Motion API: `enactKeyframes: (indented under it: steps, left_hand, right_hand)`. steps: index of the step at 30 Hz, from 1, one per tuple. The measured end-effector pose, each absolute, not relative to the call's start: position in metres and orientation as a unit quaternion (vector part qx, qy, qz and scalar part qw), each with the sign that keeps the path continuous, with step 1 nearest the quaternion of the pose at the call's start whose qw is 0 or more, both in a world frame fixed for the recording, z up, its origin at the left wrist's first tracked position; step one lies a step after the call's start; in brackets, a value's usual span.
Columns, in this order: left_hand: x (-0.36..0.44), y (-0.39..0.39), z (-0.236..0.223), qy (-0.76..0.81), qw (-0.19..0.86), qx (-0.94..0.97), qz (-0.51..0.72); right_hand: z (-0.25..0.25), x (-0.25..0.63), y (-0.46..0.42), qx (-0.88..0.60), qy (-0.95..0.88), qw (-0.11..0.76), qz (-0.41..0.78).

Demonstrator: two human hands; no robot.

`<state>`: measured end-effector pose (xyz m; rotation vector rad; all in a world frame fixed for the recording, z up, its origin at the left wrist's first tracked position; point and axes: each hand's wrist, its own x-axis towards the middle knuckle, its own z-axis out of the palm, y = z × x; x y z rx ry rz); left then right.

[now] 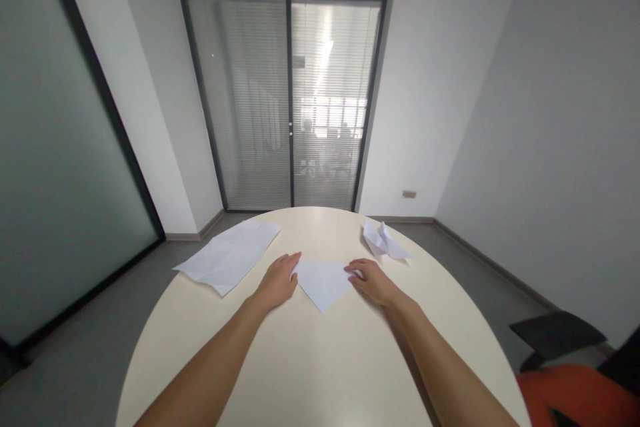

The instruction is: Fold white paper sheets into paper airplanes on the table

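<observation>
A white folded paper (323, 282) lies on the table in front of me as a triangle, its point toward me and its long edge away. At its left corner, my left hand (281, 278) has the corner between thumb and fingers. The right corner is gripped by my right hand (373, 279), with its fingers curled and the thumb close beneath them. Both corner tips are partly hidden by my hands.
On the pale round table (300, 360), a large creased white sheet (230, 253) lies at the left. A folded paper shape (384, 240) with raised points sits at the back right. An orange chair (565, 393) with a black armrest stands at the right.
</observation>
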<state>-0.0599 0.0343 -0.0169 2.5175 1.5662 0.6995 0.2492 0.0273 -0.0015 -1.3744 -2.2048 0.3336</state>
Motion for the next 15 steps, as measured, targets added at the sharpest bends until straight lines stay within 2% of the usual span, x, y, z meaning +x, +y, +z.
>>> enactKeyframes:
  steps: [15]
  left_hand:
    - [-0.0585,0.0329,-0.0155,0.509,0.065,0.823,0.243]
  right_hand:
    - [-0.0081,0.2491,0.0262,-0.5,-0.798,0.28,0.186]
